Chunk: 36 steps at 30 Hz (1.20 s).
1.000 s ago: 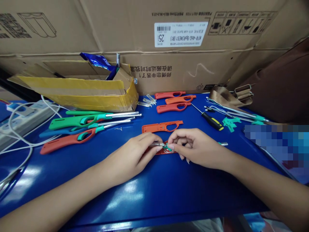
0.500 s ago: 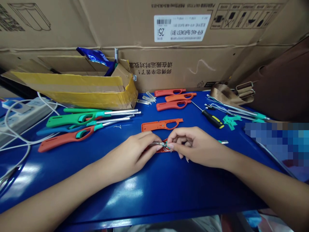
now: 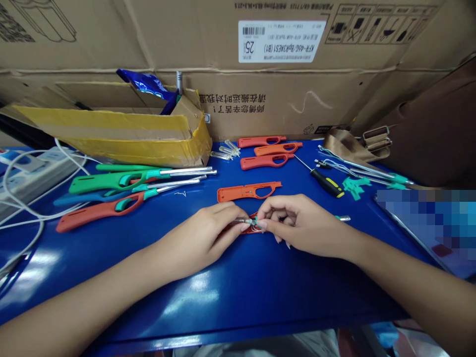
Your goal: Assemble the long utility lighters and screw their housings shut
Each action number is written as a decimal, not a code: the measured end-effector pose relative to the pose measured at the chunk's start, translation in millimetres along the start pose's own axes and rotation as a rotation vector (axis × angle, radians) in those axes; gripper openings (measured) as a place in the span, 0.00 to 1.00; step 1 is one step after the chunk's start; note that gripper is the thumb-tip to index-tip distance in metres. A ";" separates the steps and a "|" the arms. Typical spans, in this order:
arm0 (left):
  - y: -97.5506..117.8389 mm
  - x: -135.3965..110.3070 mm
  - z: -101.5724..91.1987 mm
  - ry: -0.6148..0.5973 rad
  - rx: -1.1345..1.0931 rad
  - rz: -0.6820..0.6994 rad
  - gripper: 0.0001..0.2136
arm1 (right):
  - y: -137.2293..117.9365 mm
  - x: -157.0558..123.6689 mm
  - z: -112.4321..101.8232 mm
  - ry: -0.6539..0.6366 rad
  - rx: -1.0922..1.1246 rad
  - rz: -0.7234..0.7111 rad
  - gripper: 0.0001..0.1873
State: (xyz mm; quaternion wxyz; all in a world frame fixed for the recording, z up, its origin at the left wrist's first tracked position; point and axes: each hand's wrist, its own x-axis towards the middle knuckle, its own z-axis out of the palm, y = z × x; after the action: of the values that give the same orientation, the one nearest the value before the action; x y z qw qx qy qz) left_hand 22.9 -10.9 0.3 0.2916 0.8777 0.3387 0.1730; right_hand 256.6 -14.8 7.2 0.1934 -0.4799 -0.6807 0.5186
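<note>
My left hand (image 3: 211, 233) pinches a clear fuel tank (image 3: 243, 220) between thumb and forefinger. My right hand (image 3: 293, 223) is closed at the tank's tip, thumb and forefinger on a small green plastic part (image 3: 256, 223). Beneath the fingertips lies a red lighter shell half (image 3: 247, 230) with thin white wires in it, largely covered by both hands. A metal lighter tube end (image 3: 345, 218) sticks out beyond my right wrist. Just behind the hands lies an orange lighter shell half (image 3: 234, 194), its inner side up.
Several finished-looking lighters (image 3: 107, 184) lie left, before a taped carton (image 3: 148, 148). Clear fuel tanks (image 3: 225, 151) and red shells (image 3: 264, 162) are at the back. A screwdriver (image 3: 327, 183), green triggers (image 3: 356, 187) and metal tubes (image 3: 372, 168) lie right. Cables (image 3: 40, 218) run along the left.
Both hands keep nearly the same pose at the tank's tip. The view has shifted very slightly; nothing else visibly moved.
</note>
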 end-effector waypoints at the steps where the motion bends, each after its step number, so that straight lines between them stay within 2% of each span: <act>1: 0.0 0.0 0.0 -0.001 0.001 0.001 0.08 | -0.3 -0.1 0.0 0.001 -0.003 0.001 0.05; 21: -2.1 -2.9 3.1 -0.024 0.001 0.016 0.09 | 1.1 2.2 3.2 0.009 -0.005 -0.031 0.05; 36: -5.3 -2.0 4.1 -0.003 -0.022 0.059 0.10 | 9.6 3.7 10.1 0.135 -0.115 -0.235 0.07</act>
State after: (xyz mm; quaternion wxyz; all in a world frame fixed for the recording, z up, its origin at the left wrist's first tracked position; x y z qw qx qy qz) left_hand 21.0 -10.8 -6.4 0.2965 0.8843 0.3104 0.1836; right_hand 251.5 -17.0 -6.1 0.2702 -0.4409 -0.7462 0.4192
